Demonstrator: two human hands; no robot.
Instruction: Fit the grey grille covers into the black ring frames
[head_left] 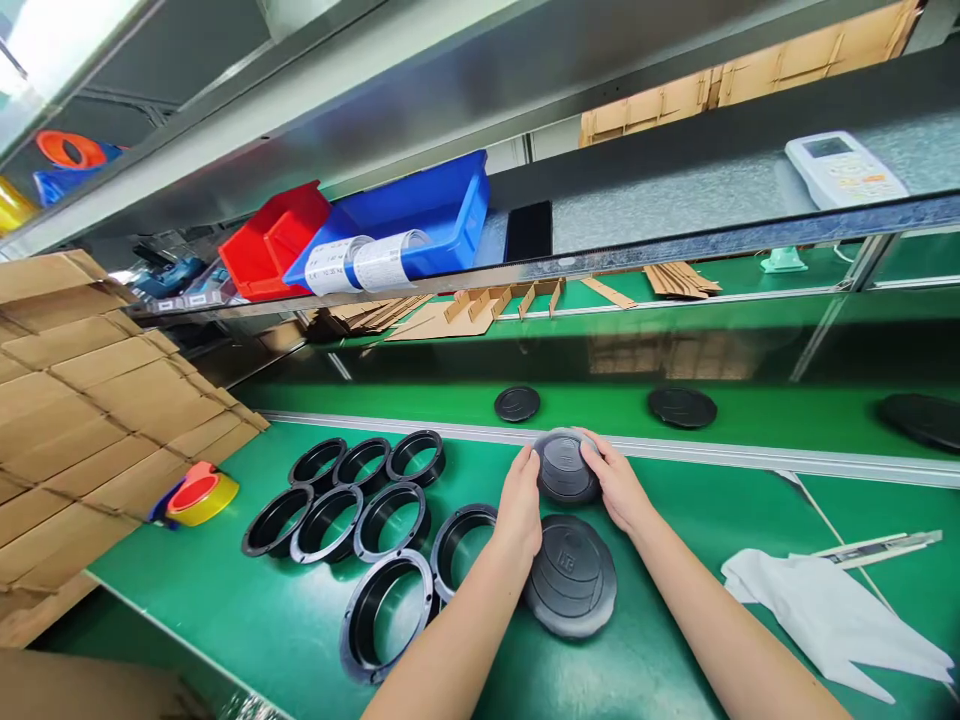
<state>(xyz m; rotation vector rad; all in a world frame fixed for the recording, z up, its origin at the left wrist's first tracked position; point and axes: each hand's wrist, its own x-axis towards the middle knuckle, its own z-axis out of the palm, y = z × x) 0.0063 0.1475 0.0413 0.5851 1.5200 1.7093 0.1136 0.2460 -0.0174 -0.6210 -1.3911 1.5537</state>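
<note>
Between my two hands is a round black plastic cover (566, 468) with raised curved ribs, gripped at its edges. My left hand (520, 503) closes on its left rim, and my right hand (613, 478) pinches the right rim with the thumb over the top. Just below it, a second black cover (571, 577) lies flat on the green bench, near my left fingers. To the left of my hands stand several black flanged rings (324, 523) in loose rows. My left forearm partly hides the nearest rings.
Further black covers (682, 407) rest on the green belt (450, 400) behind a metal rail. At right lie a white cloth (832, 610) and a box cutter (885, 548). Tape rolls (201, 495) sit by stacked cardboard (112, 400). A shelf overhead holds a blue bin (420, 215).
</note>
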